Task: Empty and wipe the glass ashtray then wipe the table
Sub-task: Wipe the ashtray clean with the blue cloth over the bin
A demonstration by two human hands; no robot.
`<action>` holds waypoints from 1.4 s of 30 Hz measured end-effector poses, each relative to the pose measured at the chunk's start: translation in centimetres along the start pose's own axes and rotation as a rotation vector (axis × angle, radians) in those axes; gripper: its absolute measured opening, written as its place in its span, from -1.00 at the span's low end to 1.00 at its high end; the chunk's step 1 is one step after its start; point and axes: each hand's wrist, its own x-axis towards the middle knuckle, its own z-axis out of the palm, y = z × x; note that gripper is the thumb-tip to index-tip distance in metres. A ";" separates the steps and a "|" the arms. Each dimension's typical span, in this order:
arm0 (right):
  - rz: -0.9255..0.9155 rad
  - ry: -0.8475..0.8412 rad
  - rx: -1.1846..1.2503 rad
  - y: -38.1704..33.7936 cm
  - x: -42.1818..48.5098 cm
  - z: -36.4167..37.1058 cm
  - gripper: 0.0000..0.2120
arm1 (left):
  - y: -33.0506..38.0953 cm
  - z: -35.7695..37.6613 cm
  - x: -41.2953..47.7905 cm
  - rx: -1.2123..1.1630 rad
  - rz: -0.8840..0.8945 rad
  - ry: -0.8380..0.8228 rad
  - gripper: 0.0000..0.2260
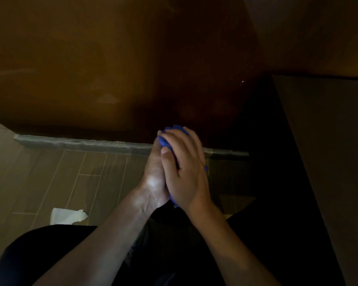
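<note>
My right hand (186, 168) lies folded over a crumpled blue cloth (168, 139), fingers curled down onto it, and my left hand (153, 178) presses up against it from the other side, so the soft cloth is clasped between both palms. Only small bunched folds of blue poke out past my fingertips and below my right wrist; the rest is hidden inside the clasp. Just beyond my hands runs the near edge of a smooth, brown wooden table (91, 69), its surface dim and faintly glossy. Under my hands is a floor of long, pale, plank-shaped tiles (56, 174). Down to the left of my left forearm, a creased white paper scrap (67, 216) lies on the tiles. To the right of my right hand everything sinks into shadow. I cannot make out the glass ashtray anywhere.
</note>
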 end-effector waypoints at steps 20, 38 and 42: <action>0.183 -0.080 0.086 1.3 0.4 -1.0 -0.56 | -0.2 1.5 -0.3 0.094 -0.081 0.071 -0.36; -0.373 -0.197 -0.087 2.7 -1.3 -3.8 -0.60 | 3.8 -1.5 1.1 -0.362 -0.132 -0.017 -0.31; -0.304 -0.100 -0.064 2.8 -1.9 -3.5 -0.58 | 3.6 -1.5 1.2 -0.367 -0.075 -0.024 -0.33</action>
